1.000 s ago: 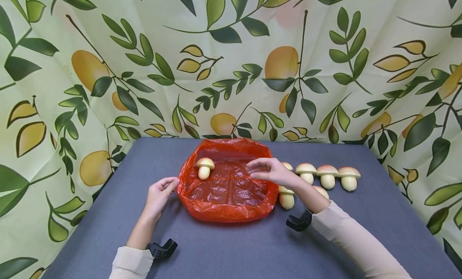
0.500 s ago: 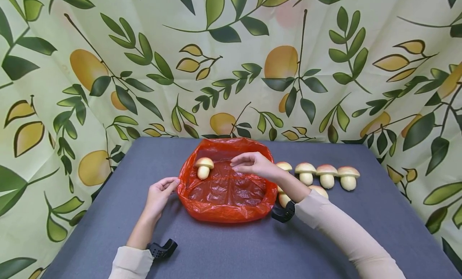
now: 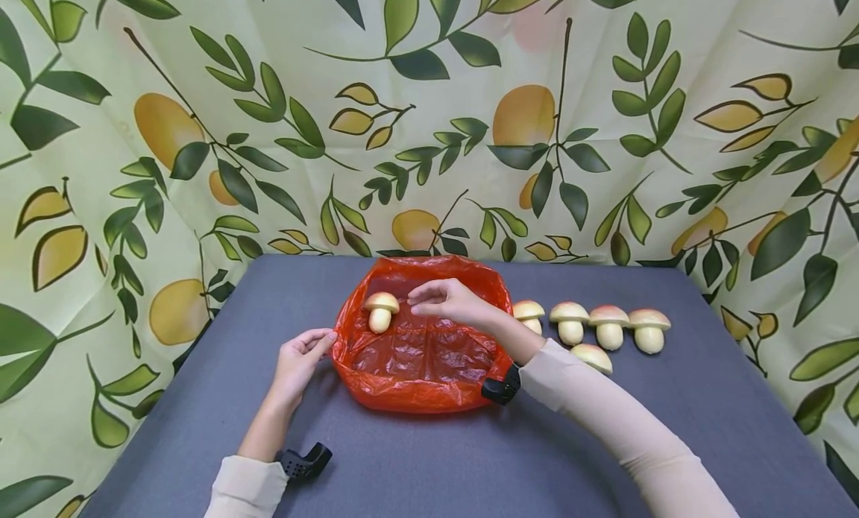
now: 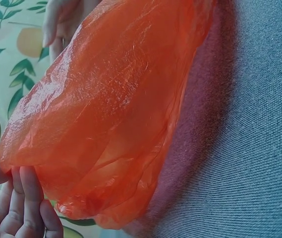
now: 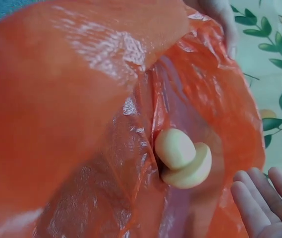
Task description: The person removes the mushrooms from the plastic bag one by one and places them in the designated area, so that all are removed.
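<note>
A red plastic bag point(image 3: 423, 397) lies with its mouth spread wide on the grey table. My left hand point(image 3: 295, 365) pinches the bag's left rim between thumb and fingers, as the left wrist view also shows. Inside the bag, toward its left, rests one toy mushroom point(image 3: 381, 312) with a yellow-red cap and pale stem. Over the bag's opening is my right hand point(image 3: 448, 302), fingers relaxed and nothing held, just right of that mushroom. In the right wrist view the mushroom point(image 5: 178, 153) lies on the bag's bottom, apart from the fingers point(image 5: 254, 203).
Right of the bag, several more mushrooms lie on the table: one mushroom point(image 3: 529, 314) close to the bag, a mushroom point(image 3: 649, 332) at the row's right end, and a nearer mushroom point(image 3: 592, 357). A leaf-patterned cloth point(image 3: 429, 115) hangs behind the table.
My right hand has moved left, from the bag's right side to beside the mushroom inside. Its forearm now covers a mushroom by the bag's right rim. The left hand keeps its place.
</note>
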A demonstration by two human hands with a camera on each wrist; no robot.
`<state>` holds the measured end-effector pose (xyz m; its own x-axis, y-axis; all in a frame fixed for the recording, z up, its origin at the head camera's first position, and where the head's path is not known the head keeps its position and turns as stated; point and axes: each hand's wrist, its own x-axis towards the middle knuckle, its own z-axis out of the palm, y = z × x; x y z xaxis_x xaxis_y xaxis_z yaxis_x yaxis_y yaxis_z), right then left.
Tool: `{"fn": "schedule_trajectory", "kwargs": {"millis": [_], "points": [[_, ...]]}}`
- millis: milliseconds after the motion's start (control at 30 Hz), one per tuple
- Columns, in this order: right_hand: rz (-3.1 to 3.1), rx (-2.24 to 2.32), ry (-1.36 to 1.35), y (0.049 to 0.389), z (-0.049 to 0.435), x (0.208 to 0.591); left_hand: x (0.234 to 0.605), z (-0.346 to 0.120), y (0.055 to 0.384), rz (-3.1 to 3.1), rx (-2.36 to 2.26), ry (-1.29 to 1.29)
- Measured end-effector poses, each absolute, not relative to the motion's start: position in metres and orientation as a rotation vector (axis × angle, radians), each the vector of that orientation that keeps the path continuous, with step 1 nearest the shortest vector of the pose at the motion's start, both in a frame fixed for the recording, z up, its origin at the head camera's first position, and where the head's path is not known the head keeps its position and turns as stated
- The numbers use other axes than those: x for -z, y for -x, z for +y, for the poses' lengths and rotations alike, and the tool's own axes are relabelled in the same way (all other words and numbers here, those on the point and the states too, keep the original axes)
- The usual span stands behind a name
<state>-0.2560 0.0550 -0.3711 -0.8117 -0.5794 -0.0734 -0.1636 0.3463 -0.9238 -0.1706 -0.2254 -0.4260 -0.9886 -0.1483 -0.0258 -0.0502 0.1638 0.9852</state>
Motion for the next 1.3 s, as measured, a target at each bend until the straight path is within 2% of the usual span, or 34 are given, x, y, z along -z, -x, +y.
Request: {"fn": "schedule_trajectory", "kwargs": {"millis": [600,1300], "points": [[2.230,1.305,0.581,0.279,0.012,0.382,0.425,-0.226,0.171,-2.322,1.984,-0.197],[2.358,1.120,0.748,0.286,-0.001,0.396,0.426,-0.224,0.171,-2.319,1.975,-0.202]]}}
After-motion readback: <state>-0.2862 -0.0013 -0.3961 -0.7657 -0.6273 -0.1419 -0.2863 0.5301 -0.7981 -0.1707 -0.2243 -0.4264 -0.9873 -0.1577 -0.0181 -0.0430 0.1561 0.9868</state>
